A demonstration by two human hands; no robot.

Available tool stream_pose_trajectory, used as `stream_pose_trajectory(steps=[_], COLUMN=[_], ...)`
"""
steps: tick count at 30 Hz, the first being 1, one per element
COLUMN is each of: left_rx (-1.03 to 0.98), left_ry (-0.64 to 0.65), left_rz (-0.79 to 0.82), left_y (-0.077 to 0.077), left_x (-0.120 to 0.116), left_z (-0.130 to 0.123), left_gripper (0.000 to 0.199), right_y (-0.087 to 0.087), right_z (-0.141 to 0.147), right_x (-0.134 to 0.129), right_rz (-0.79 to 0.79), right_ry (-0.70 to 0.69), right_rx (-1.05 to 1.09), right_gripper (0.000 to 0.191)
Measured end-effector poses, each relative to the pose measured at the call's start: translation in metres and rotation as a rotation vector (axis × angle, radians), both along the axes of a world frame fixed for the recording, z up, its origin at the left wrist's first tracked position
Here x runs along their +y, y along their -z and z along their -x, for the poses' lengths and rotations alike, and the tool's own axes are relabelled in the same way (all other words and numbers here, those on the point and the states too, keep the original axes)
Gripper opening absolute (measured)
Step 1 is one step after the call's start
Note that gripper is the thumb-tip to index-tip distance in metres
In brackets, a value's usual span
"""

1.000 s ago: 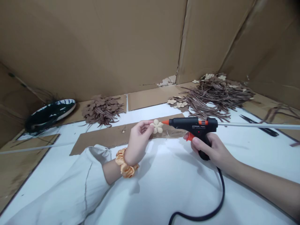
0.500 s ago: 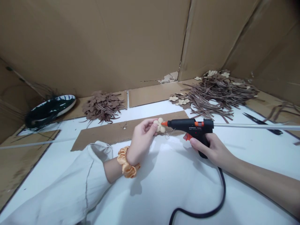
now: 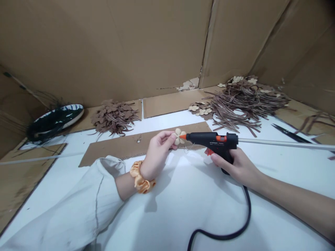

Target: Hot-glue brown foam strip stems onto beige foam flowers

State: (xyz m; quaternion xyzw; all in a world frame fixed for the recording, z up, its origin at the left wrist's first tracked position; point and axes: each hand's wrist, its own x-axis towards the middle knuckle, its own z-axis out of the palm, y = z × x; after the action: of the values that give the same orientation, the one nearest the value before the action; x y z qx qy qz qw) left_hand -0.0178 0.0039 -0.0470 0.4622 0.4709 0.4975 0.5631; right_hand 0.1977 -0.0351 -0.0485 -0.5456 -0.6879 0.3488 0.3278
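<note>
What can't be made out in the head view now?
Head view:
Glue gun: lettering too small to read.
Its grip: partly covered by right hand.
Black cord: far end cut off by bottom edge.
Glue stick: far end cut off by right edge.
Cream flower: edge partly hidden by left hand.

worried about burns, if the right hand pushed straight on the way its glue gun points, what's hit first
The flower, it seems: the nozzle of the glue gun is at its middle, though depth leaves contact unclear. The left hand, pinching the flower, likely comes next.
</note>
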Motion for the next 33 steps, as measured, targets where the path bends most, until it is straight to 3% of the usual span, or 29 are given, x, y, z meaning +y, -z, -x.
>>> stream_pose_trajectory(steps=[8, 14, 33], left_rx=[-0.026, -0.07, -0.094], left_ry=[0.002, -0.002, -0.041], left_rz=[-0.018, -0.009, 0.003], left_y=[0.0013, 0.0029, -0.001], left_x=[-0.0008, 0.0009, -0.0009], left_z=[0.0005, 0.0004, -0.0008], left_gripper=[0.023, 0.022, 0.023], right_y=[-0.0022, -0.0019, -0.0028], right_z=[0.0003, 0.0003, 0.0023], right_x=[-0.0004, 0.0002, -0.0018], right_rz=[-0.044, 0.041, 0.027], right_ry=[-0.012, -0.028, -0.043], right_rx=[0.006, 0.044, 0.044], right_gripper=[0.034, 0.038, 0.032])
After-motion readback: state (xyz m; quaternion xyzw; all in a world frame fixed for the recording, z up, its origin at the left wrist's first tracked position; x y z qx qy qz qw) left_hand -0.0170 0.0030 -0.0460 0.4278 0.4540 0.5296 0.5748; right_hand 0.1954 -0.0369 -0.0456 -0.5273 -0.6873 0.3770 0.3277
